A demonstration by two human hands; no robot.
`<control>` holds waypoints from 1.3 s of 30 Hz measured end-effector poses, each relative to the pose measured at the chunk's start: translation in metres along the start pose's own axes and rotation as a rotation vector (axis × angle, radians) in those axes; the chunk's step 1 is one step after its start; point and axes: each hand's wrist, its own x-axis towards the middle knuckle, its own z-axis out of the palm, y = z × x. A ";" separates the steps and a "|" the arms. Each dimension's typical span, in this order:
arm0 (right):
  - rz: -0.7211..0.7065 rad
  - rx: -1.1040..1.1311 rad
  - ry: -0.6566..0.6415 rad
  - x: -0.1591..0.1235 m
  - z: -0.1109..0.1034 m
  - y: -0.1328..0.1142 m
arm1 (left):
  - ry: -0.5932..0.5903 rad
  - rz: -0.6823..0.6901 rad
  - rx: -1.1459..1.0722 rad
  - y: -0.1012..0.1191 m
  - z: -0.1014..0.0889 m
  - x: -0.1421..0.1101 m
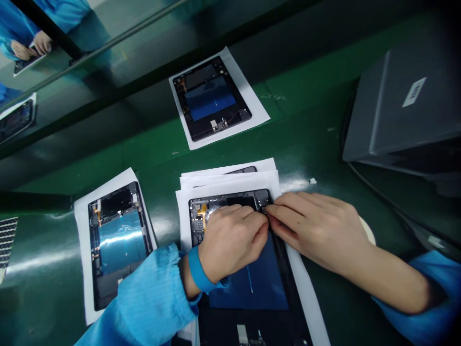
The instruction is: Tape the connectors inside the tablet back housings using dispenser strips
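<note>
An opened tablet (248, 300) lies on white paper sheets (230, 180) in front of me, its inside facing up with a large blue battery area and an orange flex cable. My left hand (236, 235), with a blue wrist strap (200, 271), reaches over the tablet, thumb and fingers pinched near its upper right corner. My right hand (317, 226) meets it there from the right, its fingertips pressed together at the tablet's edge. Whatever is between the fingers of either hand is too small or hidden to make out.
Another opened tablet (120, 250) rests on paper at the left, and a third (212, 96) on paper farther back. A dark grey box-shaped device (403, 105) with a cable stands at right on the green table (298, 125). Across a rail, a co-worker's hands (32, 47) handle a device.
</note>
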 end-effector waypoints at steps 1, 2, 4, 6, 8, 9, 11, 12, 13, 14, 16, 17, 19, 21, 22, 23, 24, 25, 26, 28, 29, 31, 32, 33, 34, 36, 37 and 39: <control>-0.006 -0.001 -0.002 0.000 -0.001 0.000 | 0.002 0.002 0.003 0.000 0.000 0.000; -0.013 -0.002 -0.006 0.000 -0.002 0.000 | 0.003 0.003 0.005 0.000 0.000 0.000; -0.030 -0.011 -0.021 0.001 -0.003 -0.001 | 0.001 0.006 0.009 0.000 0.001 -0.001; -0.050 -0.026 -0.049 0.002 -0.006 -0.002 | -0.007 0.006 0.012 0.000 0.002 -0.001; -0.067 -0.039 -0.082 0.003 -0.007 -0.003 | -0.015 0.005 0.016 0.000 0.002 -0.002; -0.073 -0.043 -0.095 0.003 -0.008 -0.003 | -0.018 0.007 0.018 -0.001 0.002 -0.002; -0.080 -0.052 -0.115 0.003 -0.009 -0.004 | -0.029 0.005 0.025 -0.001 0.002 -0.002; -0.082 -0.059 -0.120 0.003 -0.009 -0.004 | -0.036 0.003 0.030 -0.001 0.002 -0.002; -0.083 -0.064 -0.124 0.002 -0.008 -0.005 | -0.042 -0.001 0.035 -0.001 0.002 -0.001; -0.082 -0.067 -0.125 0.002 -0.008 -0.005 | -0.045 -0.005 0.039 -0.001 0.002 -0.001; -0.084 -0.068 -0.120 0.000 -0.007 -0.005 | -0.040 -0.012 0.038 -0.001 0.001 -0.001; -0.084 -0.070 -0.112 -0.001 -0.006 -0.005 | -0.031 -0.012 0.035 0.000 0.000 -0.001; -0.081 -0.073 -0.089 -0.004 -0.005 -0.005 | -0.015 -0.011 0.024 0.000 -0.001 -0.001; -0.077 -0.069 -0.073 -0.007 -0.004 -0.005 | -0.008 -0.011 0.018 0.000 -0.001 0.000; -0.077 -0.066 -0.070 -0.008 -0.004 -0.005 | -0.009 -0.013 0.017 0.000 -0.001 0.000; -0.081 -0.066 -0.073 -0.009 -0.004 -0.005 | -0.013 -0.016 0.016 0.001 -0.001 0.000; -0.085 -0.071 -0.075 -0.009 -0.004 -0.005 | -0.017 -0.018 0.017 0.001 -0.001 0.000; -0.090 -0.079 -0.080 -0.010 -0.004 -0.005 | -0.022 -0.019 0.018 0.001 -0.001 0.000; -0.096 -0.088 -0.085 -0.010 -0.004 -0.006 | -0.027 -0.018 0.018 0.001 -0.001 0.000; -0.104 -0.104 -0.095 -0.010 -0.005 -0.008 | -0.030 -0.014 0.010 0.001 -0.001 0.000; -0.106 -0.107 -0.098 -0.009 -0.005 -0.008 | -0.026 -0.014 0.002 0.001 -0.002 0.000; -0.105 -0.104 -0.095 -0.010 -0.005 -0.010 | -0.015 -0.011 -0.017 0.001 -0.003 0.001; -0.100 -0.100 -0.089 -0.010 -0.005 -0.010 | -0.011 -0.008 -0.025 0.001 -0.003 0.001; -0.096 -0.095 -0.084 -0.011 -0.004 -0.010 | -0.009 -0.005 -0.029 0.001 -0.004 0.002; -0.091 -0.090 -0.076 -0.012 -0.004 -0.010 | -0.008 -0.001 -0.031 0.001 -0.005 0.003; -0.083 -0.081 -0.059 -0.014 -0.002 -0.008 | -0.007 0.005 -0.034 0.000 -0.006 0.004; -0.079 -0.076 -0.050 -0.015 -0.001 -0.007 | -0.006 0.008 -0.035 0.000 -0.006 0.005; -0.074 -0.063 -0.042 -0.017 -0.001 -0.006 | -0.008 0.013 -0.034 0.000 -0.006 0.005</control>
